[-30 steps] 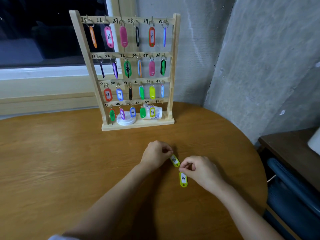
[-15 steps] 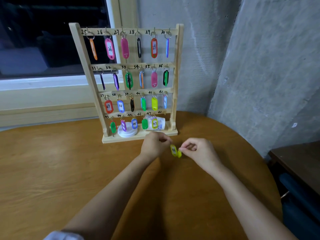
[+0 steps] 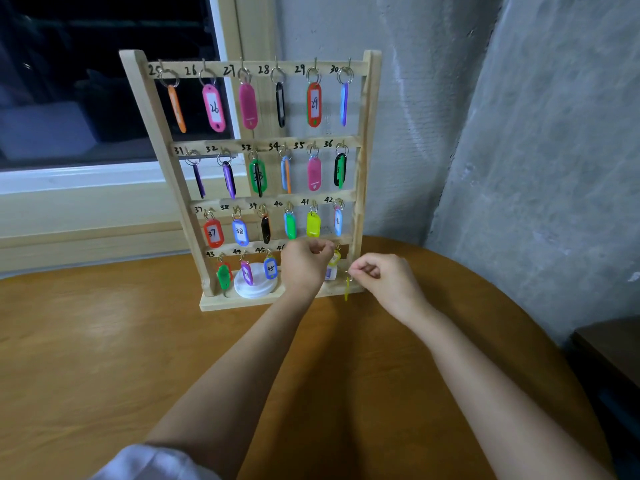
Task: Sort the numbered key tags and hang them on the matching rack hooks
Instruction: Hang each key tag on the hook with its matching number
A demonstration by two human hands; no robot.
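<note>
The tall pale-wood rack [image 3: 369, 133], four rails with handwritten black numbers, stands at the back of my round brown wooden table [image 3: 104, 358], by a grey concrete wall [image 3: 536, 150] and a dark window [image 3: 86, 81]. Eighteen coloured plastic key tags [image 3: 213, 107] hang on the upper three rails, six each; three more show on the bottom rail. My left hand [image 3: 303, 266] is curled at that rail beside a yellow tag [image 3: 334, 258]; whether it pinches it I cannot tell. My right hand [image 3: 388, 282] pinches the ring of a dangling yellow-green tag [image 3: 346, 289].
</note>
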